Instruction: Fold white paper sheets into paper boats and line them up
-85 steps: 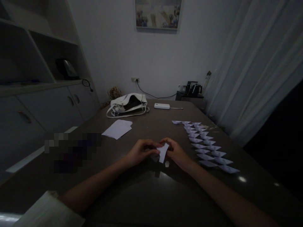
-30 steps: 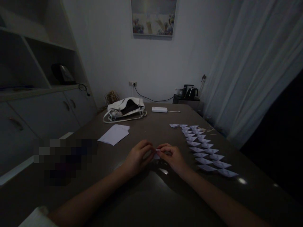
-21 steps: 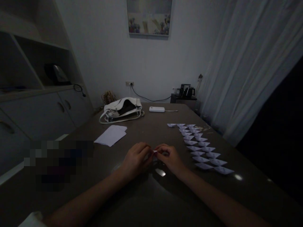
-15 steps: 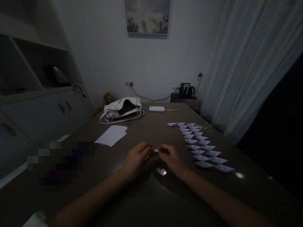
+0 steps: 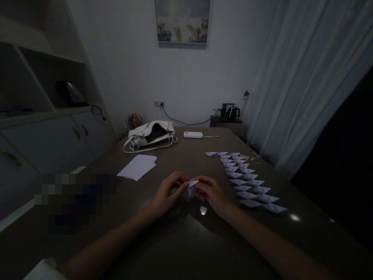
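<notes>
Between my two hands, above the table, is a small piece of folded white paper [image 5: 191,186] with a pointed lower end. My left hand [image 5: 169,192] pinches its left side between thumb and fingers. From the other side, my right hand [image 5: 211,192] has its closed fingers on the paper's right edge, and its fingertips are partly hidden. To the right of my hands, several folded paper boats [image 5: 244,188] stand in two rows. A small stack of white paper sheets [image 5: 136,167] lies to the left, beyond my left hand.
A white handbag [image 5: 151,134] sits at the back left of the dark table [image 5: 180,249]. Near the far edge lies a white power bank [image 5: 193,135] with a short cord. Pale curtains hang at the right; cabinets line the left. A blurred patch covers the table's left side.
The folded paper has come up and turned, so more of its pointed shape shows between my hands. My fingers have shifted their hold. The boats and the sheets have stayed in place.
</notes>
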Tool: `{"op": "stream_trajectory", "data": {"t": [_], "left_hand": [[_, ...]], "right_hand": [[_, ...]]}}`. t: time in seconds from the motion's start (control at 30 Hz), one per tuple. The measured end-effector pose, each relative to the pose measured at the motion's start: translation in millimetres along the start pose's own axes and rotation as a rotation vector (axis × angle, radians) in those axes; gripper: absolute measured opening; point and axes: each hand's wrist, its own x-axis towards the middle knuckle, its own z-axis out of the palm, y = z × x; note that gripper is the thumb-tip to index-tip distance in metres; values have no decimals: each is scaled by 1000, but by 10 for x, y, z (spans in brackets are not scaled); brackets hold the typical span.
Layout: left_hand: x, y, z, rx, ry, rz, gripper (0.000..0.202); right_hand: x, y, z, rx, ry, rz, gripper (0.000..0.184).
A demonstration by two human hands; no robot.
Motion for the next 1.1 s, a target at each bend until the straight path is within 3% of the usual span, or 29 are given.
{"op": "stream_trajectory", "data": {"t": [0.23, 0.5, 0.73, 0.8, 0.97, 1.1], "left_hand": [[25, -70, -11, -90, 30, -148, 26], [44, -74, -32, -373, -75, -268, 30], [34, -79, -10, -556, -61, -340, 26], [29, -76, -8, -590, -72, -358, 26], [26, -76, -11, -592, -144, -426, 27], [34, -73, -5, -516, -171, -436, 28]], "right_hand": [[21, -1, -46, 276, -126, 130, 28], [96, 26, -102, 404, -61, 182, 22], [81, 23, -127, 462, -186, 334, 15], [64, 12, -122, 357, -216, 281, 13], [-5, -93, -61, -172, -130, -145, 18], [-48, -169, -24, -504, -148, -328, 17]]}}
